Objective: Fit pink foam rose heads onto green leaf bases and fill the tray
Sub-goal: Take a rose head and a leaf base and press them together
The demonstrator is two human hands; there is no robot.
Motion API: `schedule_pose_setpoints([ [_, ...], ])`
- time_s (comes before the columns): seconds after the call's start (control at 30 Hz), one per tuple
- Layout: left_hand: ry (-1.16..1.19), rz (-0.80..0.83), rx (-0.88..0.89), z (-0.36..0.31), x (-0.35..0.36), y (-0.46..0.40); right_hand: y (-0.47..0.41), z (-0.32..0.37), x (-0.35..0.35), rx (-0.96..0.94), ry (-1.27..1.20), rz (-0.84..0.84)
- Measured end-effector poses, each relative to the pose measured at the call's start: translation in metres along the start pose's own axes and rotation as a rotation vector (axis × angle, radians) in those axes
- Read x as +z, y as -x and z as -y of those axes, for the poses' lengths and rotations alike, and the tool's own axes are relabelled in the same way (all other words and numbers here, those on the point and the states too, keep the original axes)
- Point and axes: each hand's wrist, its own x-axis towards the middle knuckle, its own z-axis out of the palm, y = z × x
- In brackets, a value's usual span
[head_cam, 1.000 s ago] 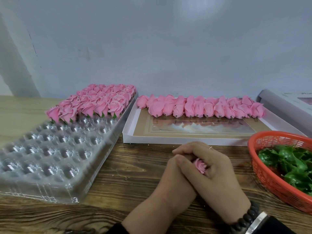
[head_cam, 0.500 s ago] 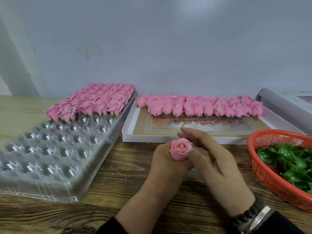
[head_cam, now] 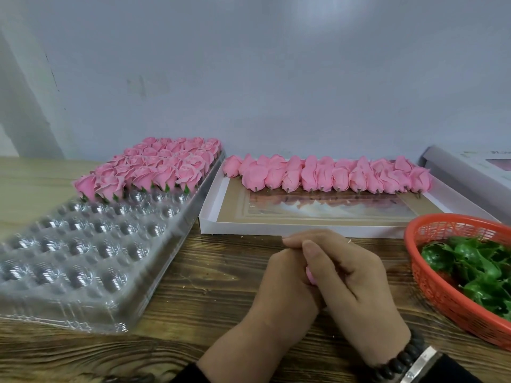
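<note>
Hands meet at lower centre of the frame: my right hand [head_cam: 356,275] folds over my left hand [head_cam: 287,288], both clamped on 1 pink rose head [head_cam: 310,277], only a sliver showing between them. Clear tray [head_cam: 91,261] sits left, its far rows filled; orange basket [head_cam: 442,288] of green leaf bases [head_cam: 475,266] right.
</note>
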Motion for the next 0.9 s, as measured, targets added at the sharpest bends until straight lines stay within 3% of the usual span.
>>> schedule_pose_setpoints([
  [0.23,-0.039,-0.021,-0.008,0.001,0.002,0.000,0.000,-0.001,0.002,-0.019,0.084,0.031],
  [0.47,-0.013,-0.068,0.009,0.005,-0.002,-0.001,-0.003,-0.006,-0.007,0.186,0.022,0.240],
  [0.73,0.164,-0.100,0.008,0.004,-0.008,-0.005,-0.008,-0.010,-0.014,0.202,0.102,0.431],
  [0.9,0.066,-0.107,-0.009,0.007,-0.011,-0.006,-0.005,-0.007,-0.014,0.160,-0.025,0.280],
])
